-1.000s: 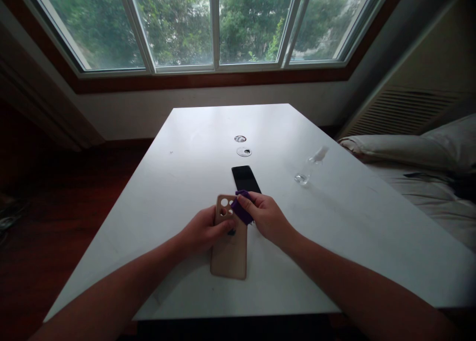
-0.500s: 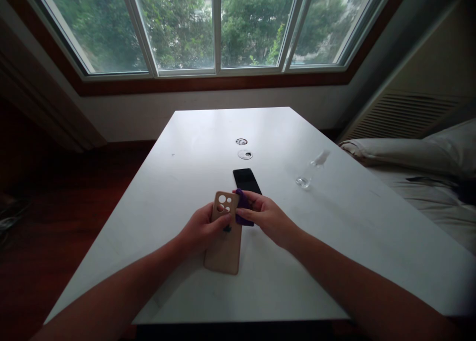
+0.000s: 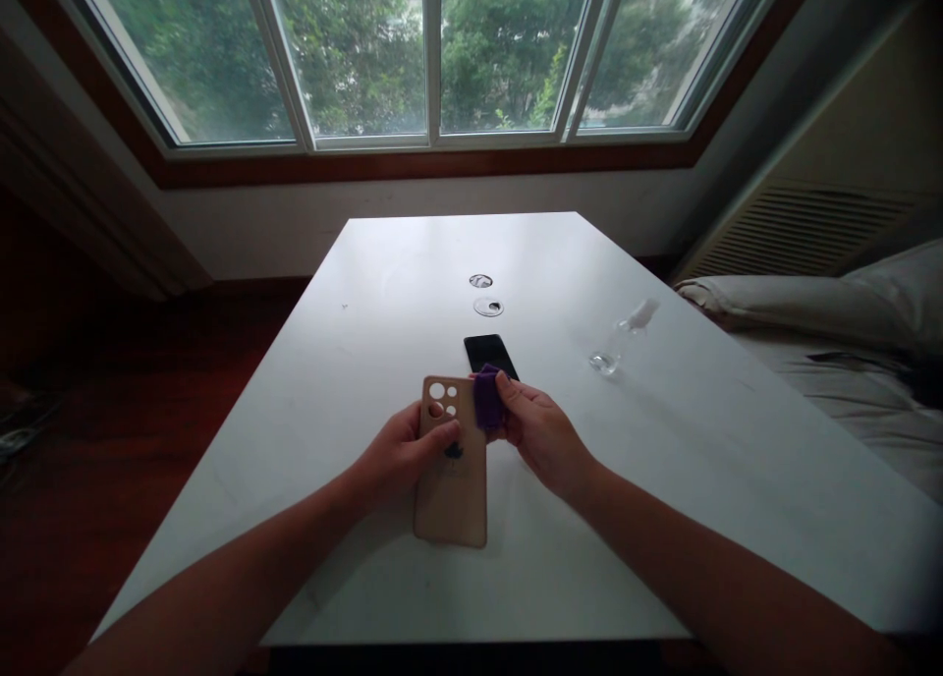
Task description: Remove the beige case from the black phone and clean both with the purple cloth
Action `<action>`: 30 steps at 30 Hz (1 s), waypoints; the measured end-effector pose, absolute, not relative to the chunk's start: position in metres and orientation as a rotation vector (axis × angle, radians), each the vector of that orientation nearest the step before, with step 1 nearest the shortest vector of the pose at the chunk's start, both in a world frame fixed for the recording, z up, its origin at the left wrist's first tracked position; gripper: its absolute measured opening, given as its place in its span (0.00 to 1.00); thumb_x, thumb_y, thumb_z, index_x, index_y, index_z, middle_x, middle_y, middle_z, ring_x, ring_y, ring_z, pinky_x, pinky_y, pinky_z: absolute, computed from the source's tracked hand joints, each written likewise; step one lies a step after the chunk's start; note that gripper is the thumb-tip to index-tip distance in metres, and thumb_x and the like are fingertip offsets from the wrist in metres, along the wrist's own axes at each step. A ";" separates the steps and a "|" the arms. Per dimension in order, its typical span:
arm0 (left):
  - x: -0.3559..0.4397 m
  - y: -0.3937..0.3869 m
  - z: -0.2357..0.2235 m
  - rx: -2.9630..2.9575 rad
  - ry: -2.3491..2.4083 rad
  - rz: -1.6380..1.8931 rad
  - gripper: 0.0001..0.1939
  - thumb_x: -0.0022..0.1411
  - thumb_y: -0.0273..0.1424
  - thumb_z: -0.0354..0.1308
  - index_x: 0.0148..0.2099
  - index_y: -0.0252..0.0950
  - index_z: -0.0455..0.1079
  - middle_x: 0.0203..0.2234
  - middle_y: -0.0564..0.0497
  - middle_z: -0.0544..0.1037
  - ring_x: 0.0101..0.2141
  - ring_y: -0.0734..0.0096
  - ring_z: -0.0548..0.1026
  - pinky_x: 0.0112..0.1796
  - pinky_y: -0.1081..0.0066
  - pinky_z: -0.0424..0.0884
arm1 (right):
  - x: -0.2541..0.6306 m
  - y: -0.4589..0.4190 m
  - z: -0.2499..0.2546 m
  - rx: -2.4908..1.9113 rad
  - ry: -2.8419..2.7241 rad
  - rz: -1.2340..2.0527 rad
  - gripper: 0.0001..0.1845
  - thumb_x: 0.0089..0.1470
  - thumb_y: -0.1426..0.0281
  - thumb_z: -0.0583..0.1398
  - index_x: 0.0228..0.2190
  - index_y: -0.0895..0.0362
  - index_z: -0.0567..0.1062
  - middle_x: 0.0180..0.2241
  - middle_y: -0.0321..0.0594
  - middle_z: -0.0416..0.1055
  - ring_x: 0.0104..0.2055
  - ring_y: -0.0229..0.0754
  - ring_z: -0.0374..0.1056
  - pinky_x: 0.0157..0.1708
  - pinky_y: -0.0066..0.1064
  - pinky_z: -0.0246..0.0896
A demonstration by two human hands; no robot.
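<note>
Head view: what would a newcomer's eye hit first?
Probably the bright window across the top, full of green trees. Next, the purple cloth in the right hand, at the upper right edge of the tan phone case held by the left hand. Just beyond lies a black phone on the white table, with a clear bottle to its right.
</note>
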State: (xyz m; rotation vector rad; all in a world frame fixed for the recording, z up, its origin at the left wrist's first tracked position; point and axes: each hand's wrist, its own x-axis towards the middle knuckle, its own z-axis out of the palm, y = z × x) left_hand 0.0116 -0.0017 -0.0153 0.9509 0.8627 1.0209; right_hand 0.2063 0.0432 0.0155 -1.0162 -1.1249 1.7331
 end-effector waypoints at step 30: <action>0.007 0.006 -0.021 0.835 0.818 1.067 0.25 0.57 0.44 0.69 0.47 0.32 0.69 0.39 0.43 0.79 0.36 0.66 0.78 0.39 0.68 0.74 | 0.206 0.044 0.010 -1.150 -1.379 1.752 0.25 0.53 0.56 0.68 0.45 0.60 0.76 0.39 0.46 0.78 0.36 0.43 0.76 0.33 0.33 0.72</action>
